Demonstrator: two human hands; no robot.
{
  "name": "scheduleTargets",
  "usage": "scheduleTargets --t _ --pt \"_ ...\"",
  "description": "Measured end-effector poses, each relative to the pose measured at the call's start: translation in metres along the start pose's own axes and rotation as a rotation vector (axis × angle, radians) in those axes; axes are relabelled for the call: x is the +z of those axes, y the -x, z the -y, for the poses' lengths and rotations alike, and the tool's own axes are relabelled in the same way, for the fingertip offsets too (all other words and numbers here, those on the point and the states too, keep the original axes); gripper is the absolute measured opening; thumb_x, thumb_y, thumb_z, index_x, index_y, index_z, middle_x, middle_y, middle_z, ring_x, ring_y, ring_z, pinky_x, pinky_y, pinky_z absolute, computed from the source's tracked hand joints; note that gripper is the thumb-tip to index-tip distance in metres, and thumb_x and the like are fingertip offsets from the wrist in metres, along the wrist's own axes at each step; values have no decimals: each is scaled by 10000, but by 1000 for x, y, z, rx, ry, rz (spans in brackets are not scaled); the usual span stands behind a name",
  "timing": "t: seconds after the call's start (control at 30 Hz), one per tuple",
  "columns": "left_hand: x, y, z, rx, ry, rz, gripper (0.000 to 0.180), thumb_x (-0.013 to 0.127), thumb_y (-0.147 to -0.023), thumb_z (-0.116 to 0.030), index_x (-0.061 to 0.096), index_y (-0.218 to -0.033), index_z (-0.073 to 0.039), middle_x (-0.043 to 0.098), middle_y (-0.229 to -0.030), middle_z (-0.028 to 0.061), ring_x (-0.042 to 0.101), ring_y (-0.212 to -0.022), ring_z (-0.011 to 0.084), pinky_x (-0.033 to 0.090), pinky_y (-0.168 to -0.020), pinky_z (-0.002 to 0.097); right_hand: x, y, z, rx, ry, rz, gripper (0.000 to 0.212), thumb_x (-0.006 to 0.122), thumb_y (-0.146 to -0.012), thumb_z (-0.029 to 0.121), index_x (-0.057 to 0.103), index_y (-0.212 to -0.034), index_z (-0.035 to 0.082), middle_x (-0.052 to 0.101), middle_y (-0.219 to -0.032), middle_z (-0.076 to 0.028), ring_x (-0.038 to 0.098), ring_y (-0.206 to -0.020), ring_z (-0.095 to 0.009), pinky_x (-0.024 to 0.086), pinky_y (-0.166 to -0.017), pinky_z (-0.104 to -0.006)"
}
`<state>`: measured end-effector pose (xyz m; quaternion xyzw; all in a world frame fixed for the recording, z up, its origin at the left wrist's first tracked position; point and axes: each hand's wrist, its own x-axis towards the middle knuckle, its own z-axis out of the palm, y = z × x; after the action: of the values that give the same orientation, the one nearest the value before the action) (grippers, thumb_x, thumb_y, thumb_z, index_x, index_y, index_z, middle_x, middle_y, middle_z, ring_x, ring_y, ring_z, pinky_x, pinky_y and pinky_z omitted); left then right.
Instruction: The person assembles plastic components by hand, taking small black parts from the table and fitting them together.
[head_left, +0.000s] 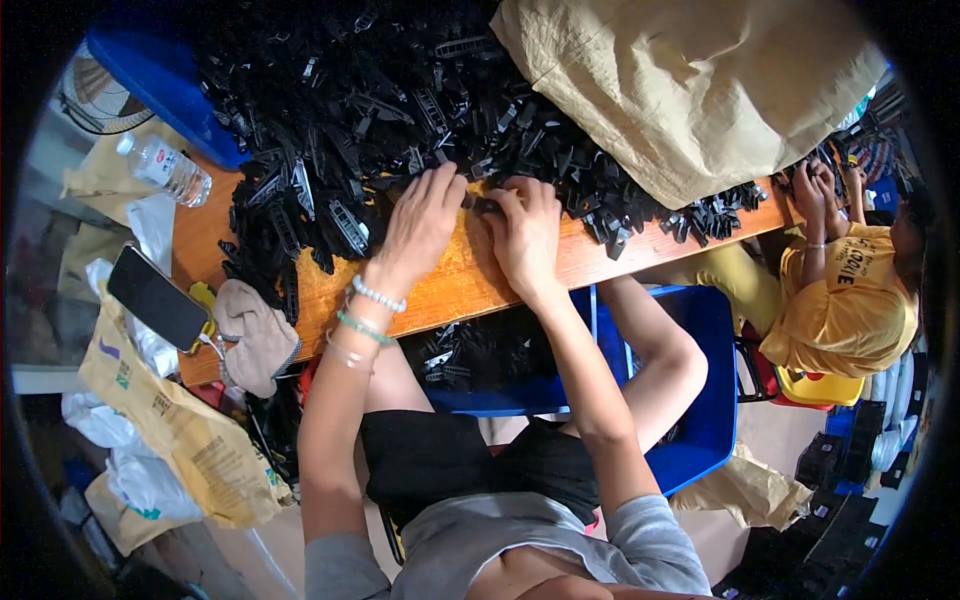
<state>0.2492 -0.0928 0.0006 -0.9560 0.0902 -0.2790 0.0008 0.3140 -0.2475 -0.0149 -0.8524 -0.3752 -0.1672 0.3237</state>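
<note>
grey shirt (pixel 450 530) faces wooden table (pixel 455 285), black parts (pixel 430 110), fan (pixel 98 98); 2 hands (pixel 425 222) (pixel 527 238) half-curled, grip unclear.

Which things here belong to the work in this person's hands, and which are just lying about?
Seems part of the work:
black plastic parts, heaped by the left hand and right hand
wooden table
blue bin below, likely

Apparently just lying about:
clear bottle
phone
crumpled cloth
</note>
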Motion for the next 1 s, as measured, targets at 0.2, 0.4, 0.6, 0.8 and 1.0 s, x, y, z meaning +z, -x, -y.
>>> scheduleTargets --t 0.2,0.4,0.6,0.8,1.0 --pt "-34 66 -39 -687 1160 -308 269 649 -760 111 597 -1006 14 631 -985 140 662 -872 265 536 -785 323 -30 40 5 232 -604 -35 226 569 -962 65 605 -1177 6 629 -962 -84 595 -861 -144 476 -732 -266" --pt "-32 73 -48 -493 677 -91 209 747 -728 13 685 -928 18 606 -925 109 564 -900 278 475 -798 356 -42 55 7 497 -805 279 185 640 -905 69 676 -1071 -4 626 -759 -131 624 -713 -205 494 -691 -340" --pt "-34 75 -47 -507 695 -58 197 753 -730 -5 697 -918 16 594 -904 105 540 -884 276 465 -788 362 -52 46 -2 240 -589 421 252 702 -793 2 699 -1044 -25 634 -846 -153 604 -816 -301 477 -767 -365" --pt "-33 70 -51 -464 691 -53 179 741 -746 -15 688 -915 14 591 -888 98 528 -869 274 456 -783 368 -44 33 -7 -5 -490 367 244 735 -728 23 742 -971 32 593 -895 -83 529 -881 -265 428 -809 -364" --pt "-38 69 -46 -439 663 -15 251 773 -735 -70 676 -949 20 585 -885 103 539 -889 282 469 -796 370 -44 39 -1 -27 -485 422 256 772 -699 62 752 -954 45 614 -927 -78 553 -919 -276 443 -844 -375"
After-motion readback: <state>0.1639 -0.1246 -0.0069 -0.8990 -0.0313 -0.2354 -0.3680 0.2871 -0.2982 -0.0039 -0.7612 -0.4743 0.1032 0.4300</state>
